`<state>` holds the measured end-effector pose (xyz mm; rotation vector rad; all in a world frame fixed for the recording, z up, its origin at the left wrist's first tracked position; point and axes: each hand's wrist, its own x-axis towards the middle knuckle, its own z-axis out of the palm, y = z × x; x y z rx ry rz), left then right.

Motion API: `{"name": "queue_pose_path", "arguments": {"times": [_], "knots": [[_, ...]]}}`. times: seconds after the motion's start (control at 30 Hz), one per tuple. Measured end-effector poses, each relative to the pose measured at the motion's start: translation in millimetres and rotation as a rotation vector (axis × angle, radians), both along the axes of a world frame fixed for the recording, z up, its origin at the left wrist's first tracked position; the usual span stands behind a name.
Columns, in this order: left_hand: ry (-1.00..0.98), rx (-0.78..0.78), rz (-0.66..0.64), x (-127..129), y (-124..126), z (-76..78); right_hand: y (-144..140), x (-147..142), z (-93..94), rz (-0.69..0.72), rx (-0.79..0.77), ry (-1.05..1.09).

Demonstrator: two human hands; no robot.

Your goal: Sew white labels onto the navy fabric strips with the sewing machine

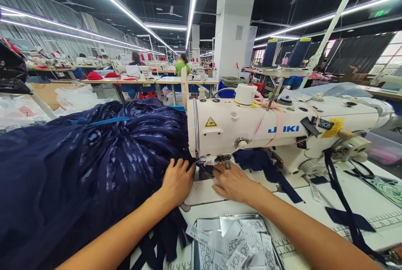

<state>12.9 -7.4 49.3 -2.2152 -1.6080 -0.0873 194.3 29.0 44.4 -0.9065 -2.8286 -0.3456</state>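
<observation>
A cream Juki sewing machine (pixel 282 129) stands on the white table (pixel 370 203). A big heap of dark navy patterned fabric (pixel 78 169) lies to its left. My left hand (pixel 177 182) presses flat on the fabric's edge just left of the needle area (pixel 209 162). My right hand (pixel 232 184) rests flat on the machine bed right of the needle, fingers toward the presser foot. A navy strap (pixel 276 177) runs under the machine arm behind my right hand.
A metal tray (pixel 196 232) with several white printed labels sits at the front edge. Navy ribbon strips (pixel 345 207) trail over the table at the right, by black scissors (pixel 361 171). Two blue thread cones (pixel 298 52) stand behind. Other workers sit at far tables.
</observation>
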Motion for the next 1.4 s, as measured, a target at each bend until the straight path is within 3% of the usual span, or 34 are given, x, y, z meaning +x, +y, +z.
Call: {"name": "queue_pose_path", "arguments": {"times": [0.27, 0.63, 1.13, 1.4], "knots": [[-0.021, -0.035, -0.043, -0.6, 7.5, 1.0, 3.8, 11.8, -12.4, 0.173, 0.085, -0.010], [-0.014, -0.029, -0.058, -3.9, 11.5, -2.1, -3.6, -1.4, -8.9, 0.134, 0.078, -0.046], [-0.073, -0.037, -0.053, -6.0, 27.4, -6.1, -8.5, -19.4, -25.0, 0.043, 0.180, -0.005], [-0.024, -0.081, -0.010, -1.4, 20.5, -1.0, 5.8, -6.4, -16.8, 0.043, 0.149, -0.016]]}}
